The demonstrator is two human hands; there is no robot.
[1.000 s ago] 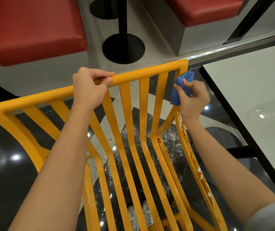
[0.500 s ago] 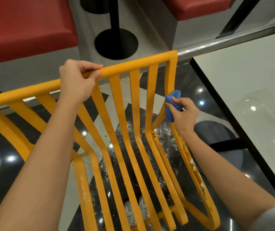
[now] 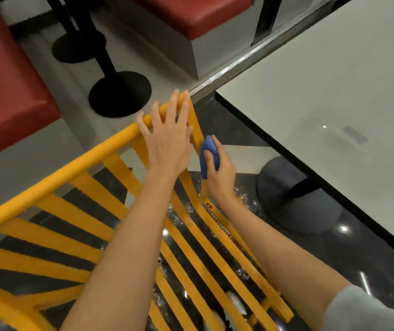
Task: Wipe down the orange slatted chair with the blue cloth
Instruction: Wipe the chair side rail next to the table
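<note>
Left hand (image 3: 167, 142) with fingers spread flat over the top rail of the orange slatted plastic chair (image 3: 55, 173), right hand (image 3: 218, 170) at its 4 o'clock gripping a bunched blue cloth (image 3: 207, 155) against the side post, no writing readable

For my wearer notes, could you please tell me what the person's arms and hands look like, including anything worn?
Both forearms are bare. The left hand and right hand wear no gloves, and no rings or watch show. A light grey sleeve covers the right upper arm at the frame's lower right corner. No sleeve shows on the left arm.
</note>
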